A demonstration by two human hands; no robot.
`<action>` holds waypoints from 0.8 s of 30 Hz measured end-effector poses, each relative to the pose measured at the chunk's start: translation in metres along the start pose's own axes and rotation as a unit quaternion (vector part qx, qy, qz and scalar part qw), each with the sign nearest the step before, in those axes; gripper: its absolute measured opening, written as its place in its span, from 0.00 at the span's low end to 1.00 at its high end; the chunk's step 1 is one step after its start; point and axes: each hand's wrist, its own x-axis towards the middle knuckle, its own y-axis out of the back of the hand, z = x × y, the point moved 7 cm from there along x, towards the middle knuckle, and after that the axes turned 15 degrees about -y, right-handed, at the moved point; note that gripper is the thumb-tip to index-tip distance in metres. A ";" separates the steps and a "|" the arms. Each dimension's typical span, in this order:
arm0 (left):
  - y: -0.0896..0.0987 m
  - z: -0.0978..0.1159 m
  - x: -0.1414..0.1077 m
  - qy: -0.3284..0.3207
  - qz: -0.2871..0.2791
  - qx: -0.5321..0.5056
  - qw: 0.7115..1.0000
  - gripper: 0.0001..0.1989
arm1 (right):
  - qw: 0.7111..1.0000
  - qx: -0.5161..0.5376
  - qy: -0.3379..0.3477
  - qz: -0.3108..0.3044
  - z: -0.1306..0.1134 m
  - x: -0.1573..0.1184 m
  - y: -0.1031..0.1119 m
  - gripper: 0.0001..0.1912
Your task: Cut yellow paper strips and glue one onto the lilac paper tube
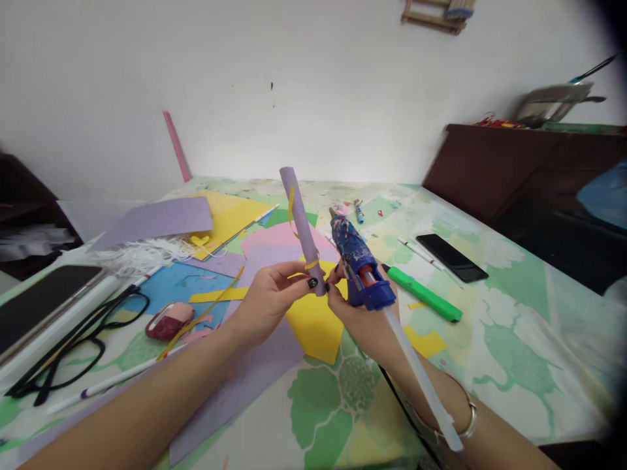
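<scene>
Between thumb and fingers, my left hand (274,294) pinches the lower end of a rolled purple paper tube (302,228), which stands tilted to the left. A thin yellow paper strip (292,207) winds loosely around the tube. In my right hand (362,320) is a blue hot glue gun (356,251), its nozzle pointing up and away, with a long clear glue stick (424,382) sticking out of its back. The thumb and a fingertip of that hand also meet at the tube's lower end. Yellow paper (316,326) and purple paper (255,365) lie beneath my hands.
At left are black glasses (73,339), an earbud case (169,320), a dark phone (39,307) and white string (147,254). A green highlighter (424,294) and another phone (451,256) lie at right. A pink paper roll (176,147) leans on the wall.
</scene>
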 end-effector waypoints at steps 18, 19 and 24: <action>0.001 -0.001 0.001 -0.012 -0.015 0.006 1.000 0.07 | 0.999 -0.030 0.018 0.025 -0.009 -0.004 0.005 0.08; 0.001 -0.001 0.001 -0.011 -0.014 0.005 1.000 0.06 | 0.999 -0.028 0.018 0.024 -0.008 -0.004 0.004 0.09; 0.004 -0.002 0.000 -0.005 0.004 -0.001 1.000 0.07 | 0.999 0.004 0.021 0.047 -0.007 -0.006 0.001 0.10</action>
